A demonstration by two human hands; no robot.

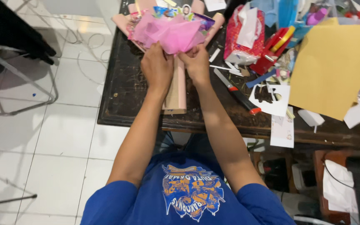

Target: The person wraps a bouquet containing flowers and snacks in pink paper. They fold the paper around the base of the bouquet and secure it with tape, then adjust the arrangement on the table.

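While crinkled pink tissue (172, 34) billows above, both hands (176, 64) pinch the cone-shaped paper bouquet wrap (176, 89).

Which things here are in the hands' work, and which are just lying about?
In hand:
- left hand and right hand, gripping the bouquet
- pink tissue bouquet
- its pale pink paper wrap

Lying about:
- yellow sheet
- red tape dispenser
- tissue pack
- utility knife
- white cut-out paper

Both bare arms stretch forward from blue short sleeves; the left hand (157, 66) and right hand (196, 62) meet side by side, backs up, fingers curled under and pinching closed.
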